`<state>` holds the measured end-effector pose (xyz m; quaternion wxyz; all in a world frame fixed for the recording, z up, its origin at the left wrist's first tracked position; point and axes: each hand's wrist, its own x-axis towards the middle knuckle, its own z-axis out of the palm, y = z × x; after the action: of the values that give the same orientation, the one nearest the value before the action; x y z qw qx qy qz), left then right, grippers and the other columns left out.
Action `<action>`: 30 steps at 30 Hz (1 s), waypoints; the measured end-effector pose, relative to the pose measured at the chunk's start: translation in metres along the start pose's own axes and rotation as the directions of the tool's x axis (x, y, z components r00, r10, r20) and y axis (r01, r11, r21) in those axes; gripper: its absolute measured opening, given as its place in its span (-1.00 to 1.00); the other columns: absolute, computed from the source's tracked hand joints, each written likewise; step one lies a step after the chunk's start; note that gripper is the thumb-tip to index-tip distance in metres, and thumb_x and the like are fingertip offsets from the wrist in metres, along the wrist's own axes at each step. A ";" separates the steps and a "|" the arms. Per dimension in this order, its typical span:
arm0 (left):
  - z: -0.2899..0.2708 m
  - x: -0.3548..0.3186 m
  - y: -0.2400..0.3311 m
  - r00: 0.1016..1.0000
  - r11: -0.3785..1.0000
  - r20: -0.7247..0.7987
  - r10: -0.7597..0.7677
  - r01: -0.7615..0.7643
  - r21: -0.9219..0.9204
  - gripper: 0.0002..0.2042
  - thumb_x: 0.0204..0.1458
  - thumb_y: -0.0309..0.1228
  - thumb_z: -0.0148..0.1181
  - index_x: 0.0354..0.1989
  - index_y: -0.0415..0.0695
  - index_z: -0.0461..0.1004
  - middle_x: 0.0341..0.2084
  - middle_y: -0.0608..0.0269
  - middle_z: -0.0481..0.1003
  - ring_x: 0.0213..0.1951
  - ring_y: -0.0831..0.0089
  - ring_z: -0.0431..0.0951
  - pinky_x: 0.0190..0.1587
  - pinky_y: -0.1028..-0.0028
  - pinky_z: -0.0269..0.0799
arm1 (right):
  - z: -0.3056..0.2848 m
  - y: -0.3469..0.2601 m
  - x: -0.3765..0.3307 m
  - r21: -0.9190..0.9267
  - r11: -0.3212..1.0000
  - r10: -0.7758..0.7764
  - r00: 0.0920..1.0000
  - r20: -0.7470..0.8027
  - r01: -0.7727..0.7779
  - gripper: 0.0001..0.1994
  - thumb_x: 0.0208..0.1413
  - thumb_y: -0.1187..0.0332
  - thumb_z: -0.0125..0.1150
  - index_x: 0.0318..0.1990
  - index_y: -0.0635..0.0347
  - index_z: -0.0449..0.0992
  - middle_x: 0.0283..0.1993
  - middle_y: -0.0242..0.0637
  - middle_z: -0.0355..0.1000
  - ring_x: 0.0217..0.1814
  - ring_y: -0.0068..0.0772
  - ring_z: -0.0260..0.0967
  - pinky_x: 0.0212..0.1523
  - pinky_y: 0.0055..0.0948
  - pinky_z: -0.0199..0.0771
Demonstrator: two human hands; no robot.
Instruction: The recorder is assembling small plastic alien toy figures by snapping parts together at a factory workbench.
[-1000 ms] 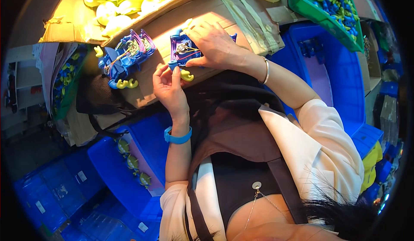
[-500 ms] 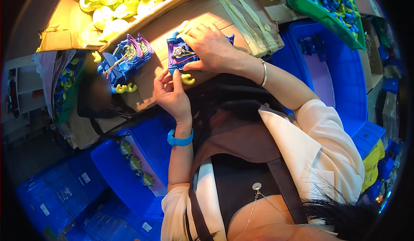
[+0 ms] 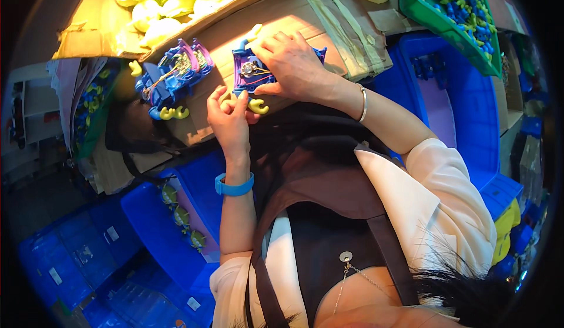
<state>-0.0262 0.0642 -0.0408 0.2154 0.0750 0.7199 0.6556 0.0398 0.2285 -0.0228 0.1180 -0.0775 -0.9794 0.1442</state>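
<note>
I have an open blue-and-purple plastic toy shell (image 3: 251, 76) on the brown cardboard worktop (image 3: 220, 72), toward its near edge. My left hand (image 3: 229, 118) pinches the blue joint of a yellow hook-ended plastic limb (image 3: 258, 106) against the shell's near side. My right hand (image 3: 296, 66) arches over the shell's right half; its fingertips are hidden, so I cannot tell whether it grips. Progress, in my judgement: partial. A round metal part (image 3: 249, 69) and thin wires are in, a matching far-side limb (image 3: 254, 32) appears fitted, but no cover is on. A wired blue-and-purple assembly (image 3: 173, 74) (also open) lies toward the worktop's left edge. White labels (image 3: 112, 234) on blue plastic bins (image 3: 70, 243) are illegible; no brand is readable.
</note>
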 end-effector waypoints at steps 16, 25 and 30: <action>-0.027 -0.028 0.000 0.981 0.974 -0.011 0.194 -0.194 -0.120 -0.48 0.13 -0.44 0.20 0.21 -0.25 0.11 -0.27 0.06 0.49 -0.46 0.55 0.53 -0.50 0.61 0.49 | -0.013 0.015 0.004 0.081 0.986 -0.144 0.989 -0.044 0.147 -0.21 -0.28 0.08 0.40 0.17 0.29 0.32 0.13 -0.04 0.28 0.15 0.02 0.26 0.18 -0.19 0.28; -0.127 -0.007 0.048 0.861 0.883 -0.223 0.457 -0.469 -0.003 -0.57 0.19 -0.43 0.11 0.19 -0.27 0.16 -0.17 0.11 0.46 -0.37 0.52 0.53 -0.35 0.60 0.50 | -0.035 -0.088 0.140 0.255 0.879 -0.395 0.915 -0.082 0.402 -0.17 -0.28 0.09 0.45 0.20 0.27 0.29 0.12 -0.06 0.27 0.13 -0.03 0.29 0.11 -0.26 0.36; -0.197 0.047 0.076 0.797 0.844 -0.281 0.534 -0.481 0.239 -0.60 0.17 -0.40 0.16 0.12 -0.29 0.26 -0.17 0.11 0.47 -0.35 0.54 0.53 -0.39 0.59 0.50 | -0.002 -0.098 0.180 0.297 0.847 -0.453 0.891 -0.032 0.441 -0.11 -0.26 0.04 0.46 0.26 0.23 0.22 0.13 -0.13 0.24 0.15 -0.10 0.27 0.11 -0.26 0.36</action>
<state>-0.1622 -0.0868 0.0331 -0.1013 0.1692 0.7477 0.6341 -0.1446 0.1695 0.0459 0.1394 0.1738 -0.9397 0.2594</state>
